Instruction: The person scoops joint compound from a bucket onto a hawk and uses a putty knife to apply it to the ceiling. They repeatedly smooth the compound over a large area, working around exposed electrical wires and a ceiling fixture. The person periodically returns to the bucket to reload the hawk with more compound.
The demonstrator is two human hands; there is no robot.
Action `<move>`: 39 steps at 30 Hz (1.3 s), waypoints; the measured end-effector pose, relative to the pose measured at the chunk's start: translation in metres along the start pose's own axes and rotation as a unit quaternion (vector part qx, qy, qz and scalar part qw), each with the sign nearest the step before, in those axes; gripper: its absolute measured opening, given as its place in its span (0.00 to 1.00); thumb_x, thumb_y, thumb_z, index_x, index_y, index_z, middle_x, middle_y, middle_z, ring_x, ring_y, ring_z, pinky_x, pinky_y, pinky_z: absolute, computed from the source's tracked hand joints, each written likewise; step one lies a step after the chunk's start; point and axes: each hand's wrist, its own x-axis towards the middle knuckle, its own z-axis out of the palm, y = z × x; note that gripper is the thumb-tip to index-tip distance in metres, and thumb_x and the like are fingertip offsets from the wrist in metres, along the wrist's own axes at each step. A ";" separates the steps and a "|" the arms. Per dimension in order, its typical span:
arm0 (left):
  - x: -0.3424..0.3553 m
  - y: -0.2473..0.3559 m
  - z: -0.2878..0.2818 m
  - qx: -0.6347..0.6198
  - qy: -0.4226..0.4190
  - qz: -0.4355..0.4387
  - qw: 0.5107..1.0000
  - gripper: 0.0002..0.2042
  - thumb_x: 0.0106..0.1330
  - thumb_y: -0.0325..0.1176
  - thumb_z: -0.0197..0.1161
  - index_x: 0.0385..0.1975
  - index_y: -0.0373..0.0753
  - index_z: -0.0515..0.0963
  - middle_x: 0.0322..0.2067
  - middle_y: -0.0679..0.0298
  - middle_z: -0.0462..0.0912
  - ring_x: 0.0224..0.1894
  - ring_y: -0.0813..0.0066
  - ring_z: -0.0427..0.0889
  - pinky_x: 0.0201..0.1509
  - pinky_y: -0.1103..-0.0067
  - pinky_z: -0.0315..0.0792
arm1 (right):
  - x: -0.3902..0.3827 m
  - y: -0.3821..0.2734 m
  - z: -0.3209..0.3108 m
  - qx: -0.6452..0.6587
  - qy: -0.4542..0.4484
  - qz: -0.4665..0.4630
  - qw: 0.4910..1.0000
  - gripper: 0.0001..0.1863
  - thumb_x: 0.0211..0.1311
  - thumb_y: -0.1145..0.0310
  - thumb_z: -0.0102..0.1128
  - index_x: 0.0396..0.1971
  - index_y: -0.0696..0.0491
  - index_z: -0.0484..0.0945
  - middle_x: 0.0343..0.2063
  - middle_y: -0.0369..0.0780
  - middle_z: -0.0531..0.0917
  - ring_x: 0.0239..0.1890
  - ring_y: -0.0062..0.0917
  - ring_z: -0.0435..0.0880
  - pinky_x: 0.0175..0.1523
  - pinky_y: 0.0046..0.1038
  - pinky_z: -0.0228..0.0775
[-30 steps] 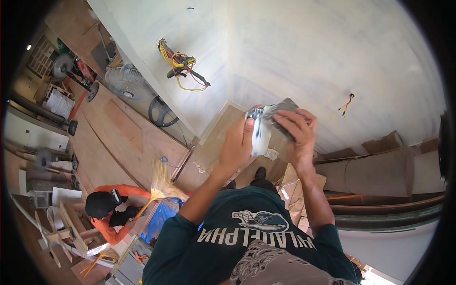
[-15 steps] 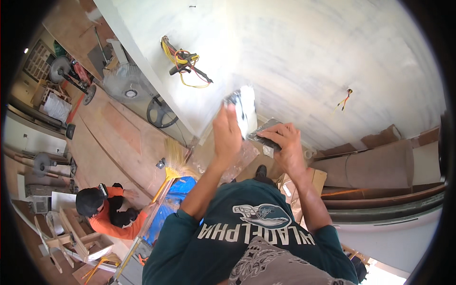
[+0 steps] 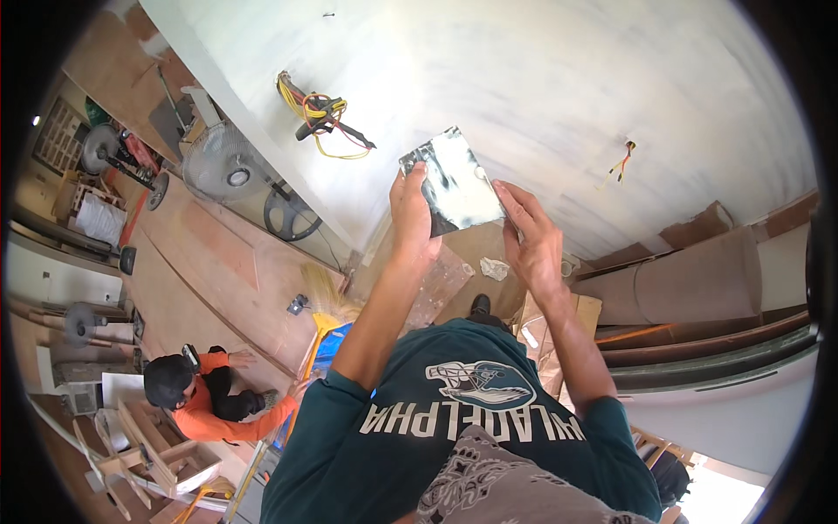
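Observation:
My left hand (image 3: 413, 217) grips a flat, dark square putty board (image 3: 456, 185), thumb over its top face and fingers beneath. White putty is smeared across the board, thickest toward its right side. At the board's right edge is my right hand (image 3: 534, 240), its fingers closed together. The dark flat scraper it held a moment ago is turned nearly edge-on or hidden behind the board. Beyond both hands rises a wall (image 3: 532, 87) patched with white putty.
Bundled wires (image 3: 319, 113) stick out of the wall, with a smaller wire tuft (image 3: 625, 162) farther right. A fan (image 3: 229, 170) stands at left. A person in orange (image 3: 205, 393) crouches lower left near a broom (image 3: 327, 297). Rolled sheeting (image 3: 681, 279) lies at right.
The board has tilted so its putty-covered face shows broadly. My right hand has risen to its right edge, and the scraper's flat blade has turned out of sight.

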 end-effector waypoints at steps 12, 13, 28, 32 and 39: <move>0.000 -0.021 0.052 0.427 -0.053 0.248 0.868 0.20 0.76 0.40 0.48 0.49 0.24 0.72 0.41 0.50 0.81 0.41 0.63 0.79 0.48 0.69 0.72 | 0.009 0.049 -0.041 -0.116 0.012 -0.087 0.989 0.26 0.37 0.78 0.59 0.43 0.45 0.83 0.46 0.32 0.82 0.52 0.31 0.74 0.58 0.38 0.61; 0.001 -0.019 0.054 0.436 -0.036 0.238 0.867 0.20 0.77 0.40 0.48 0.49 0.24 0.72 0.43 0.50 0.80 0.43 0.65 0.78 0.50 0.71 0.72 | 0.005 0.056 -0.041 -0.093 -0.006 -0.071 0.993 0.27 0.37 0.79 0.58 0.44 0.46 0.83 0.46 0.32 0.82 0.53 0.30 0.74 0.59 0.39 0.62; 0.084 -0.110 0.063 0.234 -0.077 0.081 0.966 0.20 0.75 0.38 0.47 0.60 0.30 0.65 0.53 0.53 0.75 0.52 0.63 0.78 0.55 0.69 0.74 | 0.004 0.342 -0.319 -0.111 0.316 0.308 0.891 0.17 0.66 0.66 0.56 0.50 0.59 0.78 0.39 0.47 0.83 0.41 0.30 0.82 0.50 0.33 0.73; 0.091 -0.126 0.078 0.256 -0.043 0.063 0.964 0.18 0.75 0.38 0.47 0.57 0.31 0.67 0.50 0.54 0.77 0.49 0.65 0.79 0.52 0.71 0.76 | 0.076 0.388 -0.455 -0.391 0.377 0.080 0.836 0.15 0.63 0.77 0.52 0.48 0.56 0.80 0.42 0.49 0.82 0.44 0.43 0.80 0.50 0.39 0.72; 0.099 -0.145 0.098 0.265 0.007 0.062 0.962 0.17 0.74 0.38 0.48 0.54 0.32 0.70 0.46 0.55 0.79 0.46 0.65 0.82 0.48 0.70 0.79 | 0.179 0.407 -0.573 -0.589 0.378 0.040 0.713 0.25 0.55 0.81 0.55 0.54 0.48 0.78 0.50 0.37 0.77 0.51 0.36 0.74 0.53 0.40 0.70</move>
